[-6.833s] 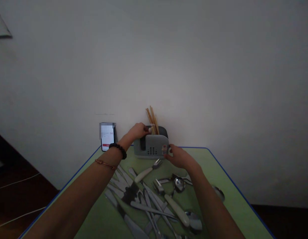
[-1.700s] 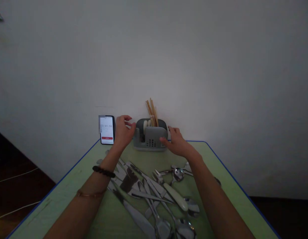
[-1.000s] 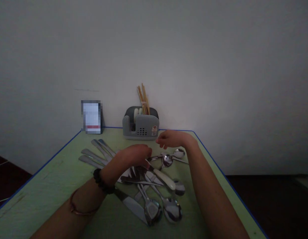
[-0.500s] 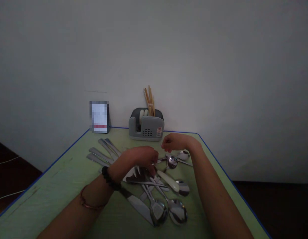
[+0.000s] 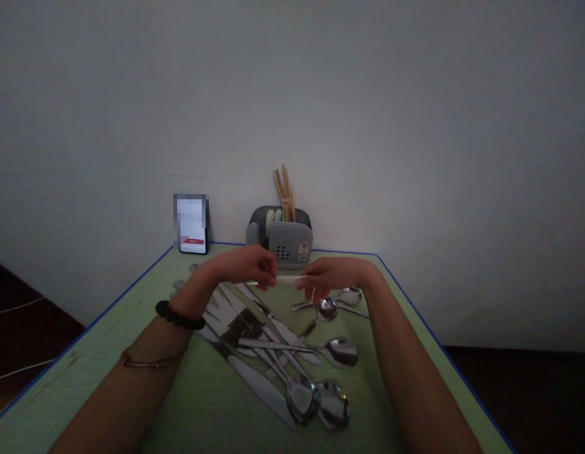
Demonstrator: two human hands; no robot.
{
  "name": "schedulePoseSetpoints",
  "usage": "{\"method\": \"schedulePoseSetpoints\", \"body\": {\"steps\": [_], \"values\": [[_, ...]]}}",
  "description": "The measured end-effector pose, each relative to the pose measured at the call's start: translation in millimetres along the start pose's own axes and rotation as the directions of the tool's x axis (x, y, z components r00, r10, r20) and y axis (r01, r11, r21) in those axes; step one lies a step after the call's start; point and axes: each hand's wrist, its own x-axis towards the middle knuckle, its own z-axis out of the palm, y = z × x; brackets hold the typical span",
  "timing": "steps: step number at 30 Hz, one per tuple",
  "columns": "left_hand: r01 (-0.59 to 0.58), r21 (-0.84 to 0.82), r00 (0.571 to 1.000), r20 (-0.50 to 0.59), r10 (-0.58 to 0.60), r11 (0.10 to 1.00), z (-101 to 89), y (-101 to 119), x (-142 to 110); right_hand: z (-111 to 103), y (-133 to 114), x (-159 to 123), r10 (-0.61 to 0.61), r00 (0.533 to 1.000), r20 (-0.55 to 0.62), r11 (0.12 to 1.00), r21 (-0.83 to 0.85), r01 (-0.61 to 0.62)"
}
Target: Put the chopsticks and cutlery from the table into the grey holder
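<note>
My left hand (image 5: 247,266) and my right hand (image 5: 327,276) hold a white-handled utensil (image 5: 287,278) level between them, one at each end, just above the table (image 5: 107,353). Its working end is hidden in my left fingers. Below them lies a pile of steel knives (image 5: 254,372) and spoons (image 5: 337,352). Behind, against the wall, a grey cutlery holder (image 5: 287,243) stands with wooden chopsticks (image 5: 283,189) and white handles in it.
A phone (image 5: 192,224) with a lit screen leans on the wall at the table's back left corner. The green table has a blue edge. Two more spoons (image 5: 342,299) lie by my right wrist. Dark floor shows on both sides.
My left hand has lifted the white-handled utensil out of the pile and my right hand has closed on its other end. The view has hardly shifted.
</note>
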Motion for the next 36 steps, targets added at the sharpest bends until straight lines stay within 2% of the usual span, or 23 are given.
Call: {"method": "schedulePoseSetpoints", "body": {"steps": [2, 4, 6, 9, 11, 14, 16, 19, 24, 26, 28, 32, 34, 36], "values": [[-0.002, -0.053, 0.999, -0.049, -0.001, 0.999, -5.7, -1, -6, -1, -6, -4, -0.085, 0.995, -0.058, 0.996, 0.0, 0.085], [-0.012, -0.018, 0.997, -0.077, 0.011, 1.0, -7.1, 4, -9, -2, -12, -8, -0.209, 0.959, -0.19, 0.978, -0.012, 0.21], [-0.055, 0.076, 0.995, -0.082, 0.062, 0.996, -5.9, 13, -12, -4, -17, -10, -0.321, 0.892, -0.319, 0.94, 0.007, 0.341], [-0.132, 0.186, 0.984, -0.092, 0.151, 0.974, -2.3, 29, -14, -5, -22, -9, -0.414, 0.793, -0.447, 0.882, 0.017, 0.47], [-0.133, 0.245, 0.973, -0.154, 0.174, 0.96, 0.4, 39, -16, -4, -25, -6, -0.425, 0.722, -0.545, 0.865, -0.009, 0.502], [-0.118, 0.302, 0.955, -0.227, 0.191, 0.946, 3.4, 48, -17, -2, -30, -3, -0.388, 0.582, -0.715, 0.859, -0.05, 0.51], [-0.124, 0.311, 0.948, -0.243, 0.205, 0.942, 3.8, 50, -17, -1, -33, -1, -0.381, 0.521, -0.764, 0.856, -0.078, 0.511], [-0.161, 0.324, 0.924, -0.282, 0.258, 0.932, 1.6, 47, -17, 1, -36, 1, -0.415, 0.509, -0.754, 0.863, -0.15, 0.482], [-0.218, 0.259, 0.902, -0.314, 0.296, 0.941, -1.9, 37, -14, 4, -33, 8, -0.448, 0.535, -0.717, 0.872, -0.216, 0.44], [-0.261, 0.164, 0.889, -0.344, 0.303, 0.951, -3.4, 35, -13, 4, -31, 10, -0.442, 0.521, -0.73, 0.871, -0.211, 0.443], [-0.309, 0.082, 0.858, -0.406, 0.315, 0.947, -6.7, 31, -14, 3, -31, 11, -0.421, 0.489, -0.764, 0.873, -0.195, 0.447], [-0.349, 0.021, 0.76, -0.578, 0.296, 0.937, -17.6, 25, -17, -1, -27, 12, -0.354, 0.461, -0.814, 0.899, -0.16, 0.408], [-0.373, 0.01, 0.683, -0.674, 0.282, 0.928, -22.8, 22, -19, -2, -21, 15, -0.325, 0.447, -0.834, 0.92, -0.169, 0.353], [-0.444, -0.002, 0.582, -0.761, 0.286, 0.896, -26.4, 20, -17, -3, -12, 21, -0.293, 0.397, -0.87, 0.939, -0.184, 0.29]]}}
